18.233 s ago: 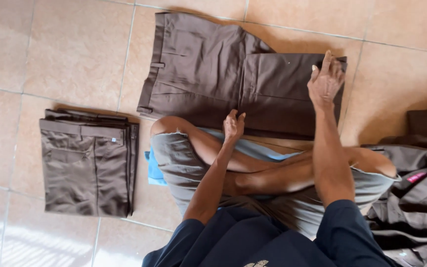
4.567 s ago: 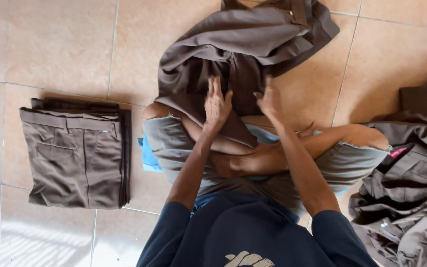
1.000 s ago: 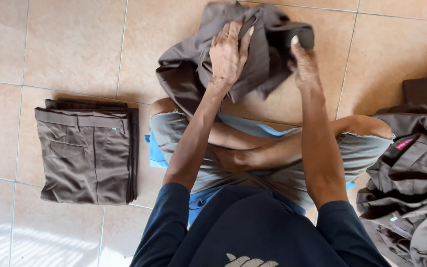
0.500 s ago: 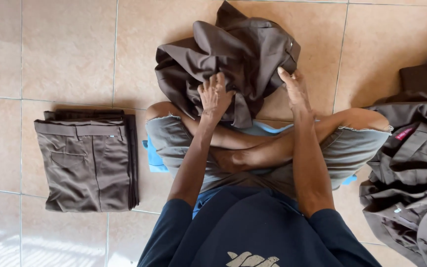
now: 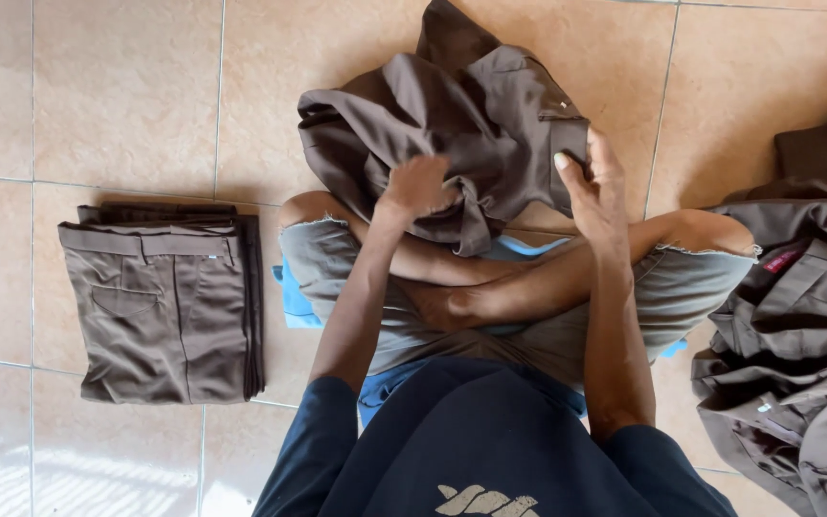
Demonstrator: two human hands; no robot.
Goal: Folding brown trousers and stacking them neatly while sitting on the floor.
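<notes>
I sit cross-legged on a tiled floor. A crumpled brown garment (image 5: 471,115) lies bunched on the tiles in front of my knees. My left hand (image 5: 415,187) is closed on a fold of its cloth near its lower middle. My right hand (image 5: 593,187) grips its right edge, fingers curled around the fabric. My grey shorts (image 5: 327,263) and crossed bare legs lie below the garment.
A stack of folded brown trousers (image 5: 160,297) lies on the floor to my left. A heap of unfolded brown clothes (image 5: 796,325) sits at my right. A blue cloth (image 5: 294,302) shows under my legs. Beige tiles (image 5: 126,86) surround everything.
Both hands have drawn the bunched brown garment down from where it was lifted, closer to my knees. The left hand has closed into the fabric.
</notes>
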